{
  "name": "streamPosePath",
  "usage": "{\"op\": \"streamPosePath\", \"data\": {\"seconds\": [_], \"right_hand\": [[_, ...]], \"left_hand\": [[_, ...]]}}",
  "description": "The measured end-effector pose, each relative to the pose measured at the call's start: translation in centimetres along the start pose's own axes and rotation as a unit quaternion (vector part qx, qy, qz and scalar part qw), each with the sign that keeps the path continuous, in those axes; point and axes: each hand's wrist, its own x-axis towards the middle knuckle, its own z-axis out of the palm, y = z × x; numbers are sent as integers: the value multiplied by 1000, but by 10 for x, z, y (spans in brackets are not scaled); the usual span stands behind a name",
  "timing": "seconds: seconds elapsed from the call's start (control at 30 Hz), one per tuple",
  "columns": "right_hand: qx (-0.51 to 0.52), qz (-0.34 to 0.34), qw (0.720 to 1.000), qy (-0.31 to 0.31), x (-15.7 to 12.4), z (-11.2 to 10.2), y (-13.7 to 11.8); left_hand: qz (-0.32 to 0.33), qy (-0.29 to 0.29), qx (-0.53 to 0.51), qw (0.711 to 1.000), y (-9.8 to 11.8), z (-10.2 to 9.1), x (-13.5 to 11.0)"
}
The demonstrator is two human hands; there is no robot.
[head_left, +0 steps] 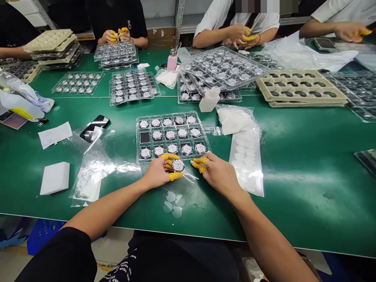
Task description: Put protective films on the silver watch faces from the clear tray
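The left hand (157, 172) has its grip closed on a round silver watch face (178, 165), with yellow rubber finger covers (175, 176) pinching it from the near side, just in front of the tray and over the green desk (279, 196). The right hand (219, 174) reaches in from the other side, its yellow-covered fingertips (199, 164) just beside the watch face and at a strip of clear film (189, 177); whether that grip is clenched on the film, I cannot tell. Clear round film discs (172, 203) lie on the desk near the hands. Just ahead sits a clear plastic tray (170, 115) of watch faces, with one dark pocket (144, 137) showing no watch face. To the right lies a plastic bag of white pads (246, 164); to the left, a white block (55, 178) and a phone (94, 127). Farther off are stacked trays, a beige tray (301, 88), and co-workers' hands (242, 37) in yellow finger covers.
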Motion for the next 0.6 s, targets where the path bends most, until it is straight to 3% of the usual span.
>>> {"op": "streamPosePath", "data": {"seconds": [0.2, 0.3, 0.37, 0.47, 0.6], "right_hand": [[4, -39, 999, 15, -6, -6, 1], [57, -22, 996, 64, 15, -26, 15], [113, -11, 985, 133, 50, -50, 31], [155, 38, 951, 265, 127, -82, 54], [162, 156, 945, 236, 212, -93, 75]], "left_hand": [[4, 3, -1, 1000, -5, -1, 1], [1, 0, 4, 1000, -8, -1, 2], [0, 0, 9, 1000, -9, -1, 2], [-4, 2, 11, 1000, -8, -1, 2], [-8, 4, 5, 1000, -6, 0, 2]]}}
